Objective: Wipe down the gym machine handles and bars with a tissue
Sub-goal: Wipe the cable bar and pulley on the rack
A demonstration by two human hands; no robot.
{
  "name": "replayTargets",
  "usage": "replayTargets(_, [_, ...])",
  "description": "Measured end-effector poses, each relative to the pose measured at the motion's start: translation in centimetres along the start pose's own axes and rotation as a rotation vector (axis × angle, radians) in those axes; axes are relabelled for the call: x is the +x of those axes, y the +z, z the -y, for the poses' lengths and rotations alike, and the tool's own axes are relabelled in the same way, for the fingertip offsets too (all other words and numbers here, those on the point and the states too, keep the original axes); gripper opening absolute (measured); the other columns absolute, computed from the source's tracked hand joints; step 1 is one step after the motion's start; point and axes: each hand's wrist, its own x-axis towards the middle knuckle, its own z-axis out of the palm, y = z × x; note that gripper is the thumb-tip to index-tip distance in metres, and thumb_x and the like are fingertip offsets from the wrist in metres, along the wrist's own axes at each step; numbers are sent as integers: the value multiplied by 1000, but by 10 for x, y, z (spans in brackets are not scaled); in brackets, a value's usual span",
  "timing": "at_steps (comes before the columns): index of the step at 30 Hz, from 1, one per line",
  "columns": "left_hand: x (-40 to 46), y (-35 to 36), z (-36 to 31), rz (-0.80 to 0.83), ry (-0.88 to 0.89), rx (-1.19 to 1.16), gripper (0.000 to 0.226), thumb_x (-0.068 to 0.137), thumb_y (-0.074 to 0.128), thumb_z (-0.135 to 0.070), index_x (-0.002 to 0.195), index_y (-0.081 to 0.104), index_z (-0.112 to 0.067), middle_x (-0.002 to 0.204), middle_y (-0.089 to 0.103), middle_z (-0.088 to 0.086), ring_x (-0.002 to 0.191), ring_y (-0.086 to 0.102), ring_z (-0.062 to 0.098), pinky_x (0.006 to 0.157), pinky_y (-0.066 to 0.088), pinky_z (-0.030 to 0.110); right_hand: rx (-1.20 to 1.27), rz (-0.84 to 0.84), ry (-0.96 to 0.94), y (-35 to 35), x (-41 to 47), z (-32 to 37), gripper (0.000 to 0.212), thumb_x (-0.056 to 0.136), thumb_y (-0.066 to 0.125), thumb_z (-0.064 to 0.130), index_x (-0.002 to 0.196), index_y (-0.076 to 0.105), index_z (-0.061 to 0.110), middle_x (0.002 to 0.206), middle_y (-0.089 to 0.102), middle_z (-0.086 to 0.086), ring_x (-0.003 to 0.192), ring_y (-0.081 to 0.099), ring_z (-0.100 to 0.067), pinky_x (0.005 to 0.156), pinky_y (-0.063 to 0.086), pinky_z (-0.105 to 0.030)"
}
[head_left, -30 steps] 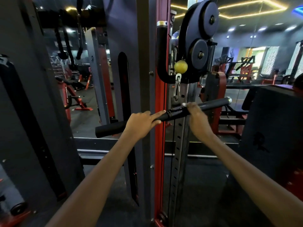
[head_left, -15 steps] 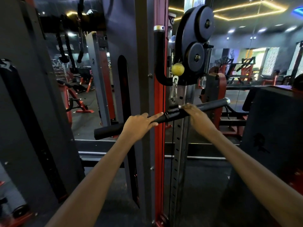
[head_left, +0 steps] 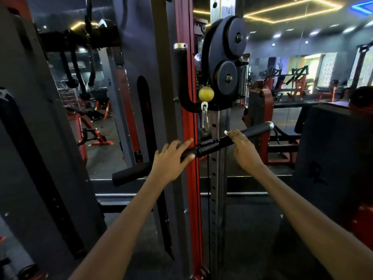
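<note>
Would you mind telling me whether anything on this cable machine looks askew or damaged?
Only the bar sits askew, its right end higher than its left, while the left hand touches it and the right hand presses a tissue on it. No damage shows.

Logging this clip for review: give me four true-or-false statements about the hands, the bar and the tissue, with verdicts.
1. The left hand rests on the black straight cable bar with fingers spread. True.
2. A white tissue peeks out at the right hand. True.
3. The yellow ball stopper hangs below the bar. False: above it.
4. The bar lies level. False: its right end sits higher.
</note>
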Motion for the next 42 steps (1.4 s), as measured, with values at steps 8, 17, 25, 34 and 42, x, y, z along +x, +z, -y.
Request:
replayTargets(8, [98,-5,-64,-452,83,-148,67,97,44,-48,154,17,-27,159,5,20,148,7,35,118,15,54,17,86,-110,6,2,11,62,87,51,-9,144,36,12,153,28,-10,140,30,-22,113,21,-30])
replayTargets(17, [122,29,-58,-606,195,-297,79,93,47,-1,154,3,-26,159,-15,17,150,-5,29,119,9,55,79,90,-81,15,16,-24,59,85,53,-6,139,44,17,144,44,-4,136,36,-19,117,10,-29])
replayTargets(25, [134,46,-43,-667,138,-213,103,82,41,20,152,-13,-32,152,-37,2,147,-18,28,117,-6,58,133,-42,-94,22,35,-33,46,85,53,-7,128,54,9,132,52,-8,128,44,-23,112,32,-44])
replayTargets(34, [138,57,-39,-709,184,-40,77,96,37,-2,153,-8,-30,156,-30,-10,144,-26,23,114,-2,61,42,-129,44,22,30,-54,53,82,53,-12,131,52,7,136,50,-12,134,39,-28,118,14,-41])
replayTargets(42, [139,59,-34,-695,133,-9,63,102,38,-41,153,7,-20,156,-29,-13,145,-22,19,117,-4,56,-24,-65,-225,51,21,-41,69,80,56,-8,143,38,13,146,40,-8,140,29,-23,116,6,-42])
